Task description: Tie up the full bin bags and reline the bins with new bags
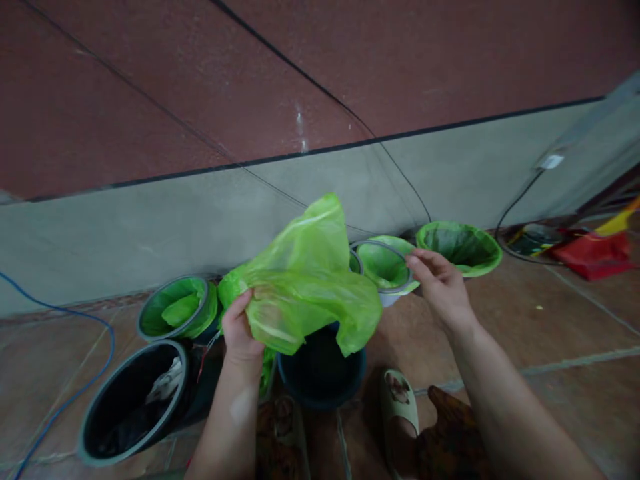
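My left hand is closed on a thin, bright green plastic bag, which billows loosely to the right. Below the bag, between my feet, stands a dark round bin, its mouth partly covered by the bag. My right hand has thumb and fingers pinched at the right edge of a thin grey ring. Behind that ring is a pale bin with a green liner, and how far the two are apart is hard to judge.
Another green-lined bin stands by the wall, with a red dustpan farther right. On the left are a grey-rimmed, green-lined bin and a black bin holding white material. A blue cable crosses the tiles.
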The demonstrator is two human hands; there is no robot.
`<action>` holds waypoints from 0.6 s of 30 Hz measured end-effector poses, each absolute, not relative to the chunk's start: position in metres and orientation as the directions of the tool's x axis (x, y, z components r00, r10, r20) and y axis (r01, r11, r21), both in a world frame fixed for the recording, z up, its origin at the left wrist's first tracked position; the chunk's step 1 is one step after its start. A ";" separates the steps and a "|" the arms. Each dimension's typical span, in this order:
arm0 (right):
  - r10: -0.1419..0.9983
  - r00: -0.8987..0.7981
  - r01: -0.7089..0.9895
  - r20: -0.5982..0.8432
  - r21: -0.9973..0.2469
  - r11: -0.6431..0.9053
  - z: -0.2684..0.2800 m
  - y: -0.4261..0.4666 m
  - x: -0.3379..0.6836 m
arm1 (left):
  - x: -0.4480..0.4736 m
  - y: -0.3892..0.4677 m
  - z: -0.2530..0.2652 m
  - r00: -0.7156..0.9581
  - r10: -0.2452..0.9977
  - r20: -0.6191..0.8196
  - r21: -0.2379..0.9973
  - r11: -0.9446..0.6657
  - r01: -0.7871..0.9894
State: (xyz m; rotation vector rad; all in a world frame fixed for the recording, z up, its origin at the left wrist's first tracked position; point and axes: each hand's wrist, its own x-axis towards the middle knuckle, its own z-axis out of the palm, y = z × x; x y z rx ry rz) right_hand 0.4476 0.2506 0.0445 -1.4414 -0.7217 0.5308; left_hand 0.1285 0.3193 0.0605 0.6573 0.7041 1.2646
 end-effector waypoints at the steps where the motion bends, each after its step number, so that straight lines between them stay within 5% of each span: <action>1: 0.767 0.635 0.107 0.095 -0.994 0.034 0.044 0.248 0.447 | 0.123 0.325 0.060 0.095 0.990 -0.100 0.750 0.138 -0.646; 4: 0.923 0.386 0.153 0.006 -0.987 -0.057 0.042 0.241 0.431 | 0.115 0.334 0.057 0.026 0.995 -0.092 0.698 0.083 -0.712; 8: 0.986 0.169 0.383 -0.012 -0.920 -0.077 0.033 0.229 0.389 | 0.115 0.335 0.058 0.004 0.996 -0.089 0.640 0.060 -0.766; 12: 0.976 0.212 0.525 -0.041 -0.838 -0.149 0.016 0.220 0.350 | 0.116 0.333 0.063 -0.003 0.996 -0.093 0.585 0.052 -0.809; 18: 0.938 0.329 0.343 -0.105 -0.912 -0.223 0.000 0.244 0.338 | 0.115 0.324 0.062 0.193 0.979 -0.070 0.547 0.200 -0.813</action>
